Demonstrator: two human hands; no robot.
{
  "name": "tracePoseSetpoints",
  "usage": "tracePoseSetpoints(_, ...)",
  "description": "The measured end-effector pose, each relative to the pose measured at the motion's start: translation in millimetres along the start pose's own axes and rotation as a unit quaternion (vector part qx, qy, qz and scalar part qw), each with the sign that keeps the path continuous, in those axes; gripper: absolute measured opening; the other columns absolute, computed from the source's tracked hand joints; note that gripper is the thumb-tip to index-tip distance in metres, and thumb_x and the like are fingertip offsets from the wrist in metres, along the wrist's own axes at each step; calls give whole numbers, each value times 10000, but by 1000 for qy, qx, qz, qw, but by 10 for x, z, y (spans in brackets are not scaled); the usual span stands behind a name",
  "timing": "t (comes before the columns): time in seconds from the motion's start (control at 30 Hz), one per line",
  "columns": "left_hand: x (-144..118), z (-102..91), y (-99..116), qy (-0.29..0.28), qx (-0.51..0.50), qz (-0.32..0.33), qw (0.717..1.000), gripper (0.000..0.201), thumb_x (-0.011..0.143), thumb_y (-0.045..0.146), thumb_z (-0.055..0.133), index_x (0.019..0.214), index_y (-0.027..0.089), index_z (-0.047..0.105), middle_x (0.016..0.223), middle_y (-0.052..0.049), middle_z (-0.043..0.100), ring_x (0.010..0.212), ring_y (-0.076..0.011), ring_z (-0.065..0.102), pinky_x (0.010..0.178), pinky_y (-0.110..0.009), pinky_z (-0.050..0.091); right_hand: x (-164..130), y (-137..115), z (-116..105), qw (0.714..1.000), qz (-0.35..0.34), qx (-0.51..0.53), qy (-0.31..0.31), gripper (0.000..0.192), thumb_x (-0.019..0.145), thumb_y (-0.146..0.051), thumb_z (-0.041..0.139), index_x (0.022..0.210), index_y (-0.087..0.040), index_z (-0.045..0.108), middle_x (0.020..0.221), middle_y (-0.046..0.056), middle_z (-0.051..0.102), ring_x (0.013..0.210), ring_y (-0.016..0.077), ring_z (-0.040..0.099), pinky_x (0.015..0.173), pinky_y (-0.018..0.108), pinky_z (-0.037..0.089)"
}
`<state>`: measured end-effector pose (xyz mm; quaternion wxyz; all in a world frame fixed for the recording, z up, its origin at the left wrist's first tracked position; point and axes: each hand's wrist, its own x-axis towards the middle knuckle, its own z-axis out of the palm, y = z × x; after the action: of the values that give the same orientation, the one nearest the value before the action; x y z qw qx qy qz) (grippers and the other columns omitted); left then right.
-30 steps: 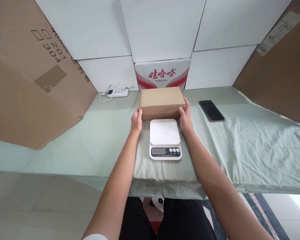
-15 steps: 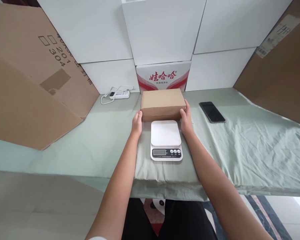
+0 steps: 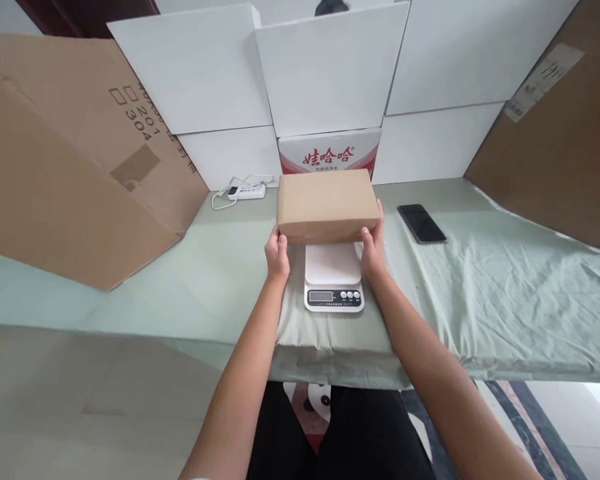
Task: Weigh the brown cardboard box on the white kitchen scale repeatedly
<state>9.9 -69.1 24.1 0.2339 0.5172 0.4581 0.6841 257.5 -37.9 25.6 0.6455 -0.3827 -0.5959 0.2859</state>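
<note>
Nearest the camera, both bare forearms reach forward over the edge of the green cloth (image 3: 480, 300). Between the wrists sits the white kitchen scale (image 3: 333, 285), its display and buttons facing the person, its platform just under and between the fingertips.

The left hand (image 3: 277, 253) clasps the near left corner of the brown cardboard box (image 3: 326, 204), fingers curled under the bottom edge and thumb up against the side. The right hand (image 3: 371, 245) grips the near right corner in the same way, fingers wrapped round the box's end. So both hands are closed on the box, which hangs between them.

A second ago the box lay on the cloth just beyond the scale, with the hands flat against its ends. Now it is lifted and drawn toward the person: its near edge overlaps the far part of the scale's platform, hiding that strip. Whether it touches the platform cannot be told.

Beyond the right fingers, well apart, a black phone (image 3: 422, 223) lies on the cloth. Beyond the left fingers, a white power strip (image 3: 247, 192) with its cord rests by the white panels (image 3: 330, 73). Right behind the box stands a red-printed carton (image 3: 329, 153). A large cardboard sheet (image 3: 70, 173) leans far to the left.
</note>
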Motion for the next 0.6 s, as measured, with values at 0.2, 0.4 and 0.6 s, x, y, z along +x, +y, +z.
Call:
tracePoseSetpoints(0.2,-545,-116,237,-54,-18,-33,998,825,994,909,550,1341,212,821,1364,-188,850,1380,-397,757,1194,-505,591,-514,-157,-290,998,12,-33,44,816,1029,-800,573,1755,-442,472,1829,67,511,1767,380,416,1502,703,233)
tracePoseSetpoints(0.4,-823,-231,384,-64,-15,-63,996,847,997,908,541,1377,199,807,1360,-197,854,1352,-399,773,1152,-497,602,-864,-266,-412,997,26,-40,55,755,1033,-778,583,1705,-437,537,1774,64,579,1702,361,494,1507,716,182)
tracePoseSetpoints(0.6,-827,-211,444,-81,-9,-65,995,838,1005,896,536,1448,232,790,1474,-186,829,1429,-410,748,1204,-517,592,-878,-303,-413,997,27,-32,59,693,1063,-715,575,1709,-470,520,1785,45,577,1767,332,418,1522,701,132)
